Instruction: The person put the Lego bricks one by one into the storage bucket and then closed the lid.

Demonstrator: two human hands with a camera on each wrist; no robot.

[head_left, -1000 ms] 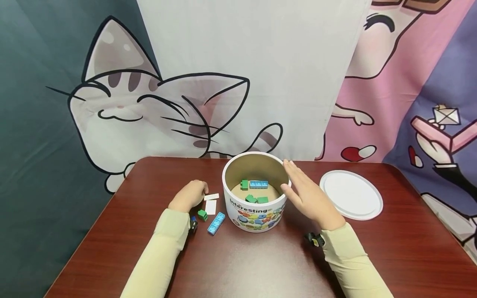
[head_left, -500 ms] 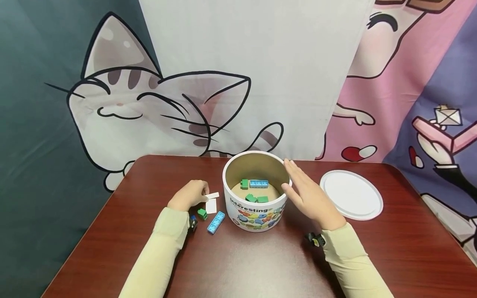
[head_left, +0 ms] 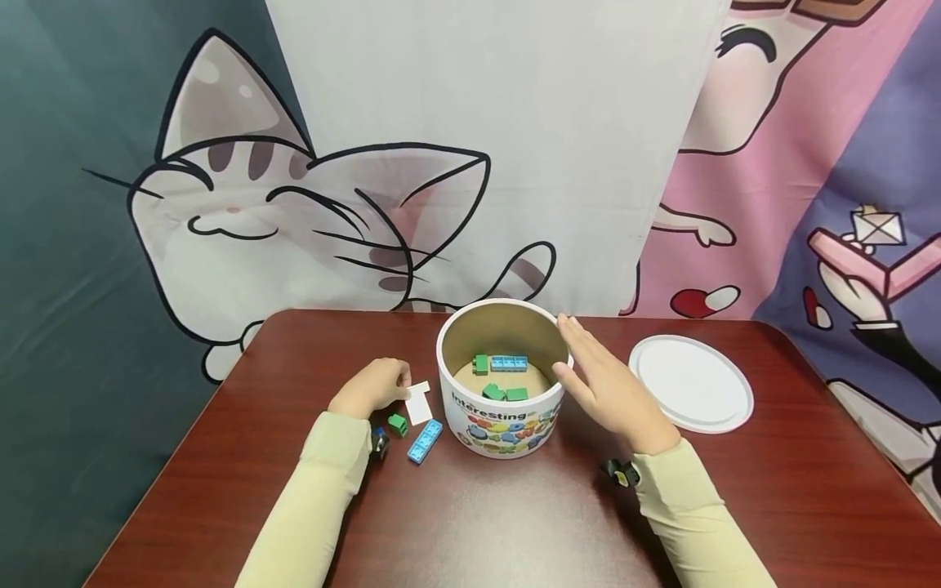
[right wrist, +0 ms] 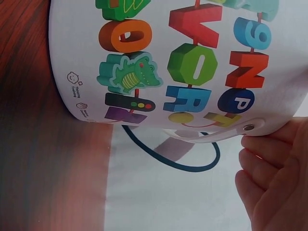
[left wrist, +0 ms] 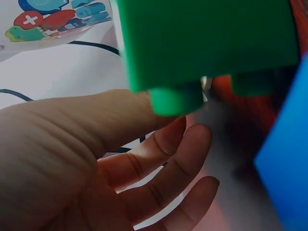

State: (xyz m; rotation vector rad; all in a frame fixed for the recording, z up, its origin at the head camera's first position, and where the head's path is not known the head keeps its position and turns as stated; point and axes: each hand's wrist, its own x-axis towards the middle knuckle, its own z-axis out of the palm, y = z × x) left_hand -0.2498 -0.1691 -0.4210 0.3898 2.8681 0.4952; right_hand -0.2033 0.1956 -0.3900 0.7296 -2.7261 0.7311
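My left hand point(head_left: 373, 387) pinches the end of a small flat white strip point(head_left: 419, 389); in the left wrist view a green block point(left wrist: 207, 43) hides the thumb tip. Below the strip, a larger white rectangle point(head_left: 419, 410) lies slanted on the table. A small green block point(head_left: 398, 425) and a long light-blue block point(head_left: 425, 442) lie nearby. With extended fingers, my right hand point(head_left: 610, 388) touches the right rim of a round white bucket point(head_left: 507, 429). Inside it are a blue block point(head_left: 509, 363) and several green blocks point(head_left: 480, 364).
A round white lid point(head_left: 691, 384) lies on the brown table point(head_left: 529, 523) to the right. Behind the table hangs a cloth point(head_left: 485, 82) printed with cartoon animals. Dark wrist cameras are strapped near both sleeves.
The white strip first lifts at the left fingertips, then lowers and shifts slightly left. The larger white rectangle has turned to a slant. The right hand stays at the bucket.
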